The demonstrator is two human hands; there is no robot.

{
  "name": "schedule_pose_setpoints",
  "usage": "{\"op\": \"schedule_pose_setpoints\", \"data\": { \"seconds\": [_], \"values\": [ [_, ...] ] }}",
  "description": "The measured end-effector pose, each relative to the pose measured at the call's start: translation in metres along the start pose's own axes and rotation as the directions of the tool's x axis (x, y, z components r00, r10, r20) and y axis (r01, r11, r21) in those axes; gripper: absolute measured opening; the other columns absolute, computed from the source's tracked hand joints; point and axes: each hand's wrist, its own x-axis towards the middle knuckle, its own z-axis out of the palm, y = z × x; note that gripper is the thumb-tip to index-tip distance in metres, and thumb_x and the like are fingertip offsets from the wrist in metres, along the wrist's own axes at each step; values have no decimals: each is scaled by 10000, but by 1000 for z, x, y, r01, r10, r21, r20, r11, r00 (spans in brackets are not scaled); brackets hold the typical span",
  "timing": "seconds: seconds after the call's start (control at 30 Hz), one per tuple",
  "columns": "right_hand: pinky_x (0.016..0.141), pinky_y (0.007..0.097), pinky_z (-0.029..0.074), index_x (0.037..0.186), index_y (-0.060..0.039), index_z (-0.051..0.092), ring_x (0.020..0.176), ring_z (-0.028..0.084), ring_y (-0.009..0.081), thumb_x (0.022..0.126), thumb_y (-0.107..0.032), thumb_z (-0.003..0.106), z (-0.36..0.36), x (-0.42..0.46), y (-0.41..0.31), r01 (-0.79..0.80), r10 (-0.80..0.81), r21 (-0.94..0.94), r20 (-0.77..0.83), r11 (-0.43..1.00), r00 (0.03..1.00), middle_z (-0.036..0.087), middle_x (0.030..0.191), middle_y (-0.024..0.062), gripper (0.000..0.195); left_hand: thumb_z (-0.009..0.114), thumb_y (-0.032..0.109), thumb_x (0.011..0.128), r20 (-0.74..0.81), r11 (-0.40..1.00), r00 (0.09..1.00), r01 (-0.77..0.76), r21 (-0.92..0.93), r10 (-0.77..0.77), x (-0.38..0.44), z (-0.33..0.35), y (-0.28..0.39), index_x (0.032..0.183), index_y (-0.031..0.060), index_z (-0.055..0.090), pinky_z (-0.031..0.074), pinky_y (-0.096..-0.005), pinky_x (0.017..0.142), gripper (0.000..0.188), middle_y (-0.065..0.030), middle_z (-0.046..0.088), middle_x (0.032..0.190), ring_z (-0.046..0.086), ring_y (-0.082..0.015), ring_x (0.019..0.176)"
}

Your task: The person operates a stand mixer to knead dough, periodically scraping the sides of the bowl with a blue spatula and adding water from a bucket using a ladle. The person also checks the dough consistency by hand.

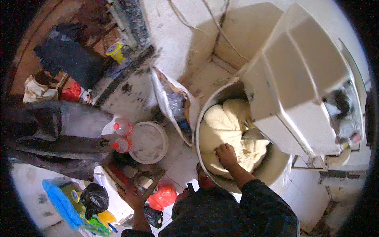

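A large mass of pale dough (219, 118) lies in the round metal bowl (199, 148) of a big mixer (296, 89). My right hand (227, 155) is inside the bowl, knuckles up and fingers curled onto the dough; whether it pinches any is hard to see. Part of the mixer's tool, in shadow, meets the dough near the bowl's middle. Away to the lower left, my left hand (133, 194) is at the edge of a dark container (155, 185) with items inside, its fingers partly blurred, so its grip is unclear.
Two red-capped plastic bottles (125, 129) stand beside a round pale lid or bucket (149, 142). An opened sack (165, 103) leans next to the bowl. Red (162, 195) and black (94, 200) plastic bags lie at lower left. Dark sheeting (59, 133) covers something at left. Cables hang along the wall.
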Motion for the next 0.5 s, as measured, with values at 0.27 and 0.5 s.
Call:
{"op": "schedule_pose_setpoints", "data": {
  "seconds": [0.27, 0.5],
  "values": [
    [871, 392, 512, 1228, -174, 633, 1087, 633, 195, 848, -302, 573, 60, 21, 29, -250, 246, -112, 756, 962, 607, 624, 1249, 132, 406, 583, 157, 710, 61, 976, 982, 183, -114, -177, 6, -11, 14, 1008, 35, 650, 177, -586, 1150, 329, -144, 546, 1263, 225, -455, 1401],
    [866, 386, 524, 1274, -122, 577, 1120, 599, 262, 834, -412, 613, 110, 18, 62, -425, 404, -116, 599, 898, 691, 604, 1261, 138, 528, 552, 221, 755, -27, 988, 996, 86, -129, -91, 14, -23, 26, 995, 26, 655, 179, -595, 1142, 326, -153, 538, 1270, 239, -458, 1394]
  ]
}}
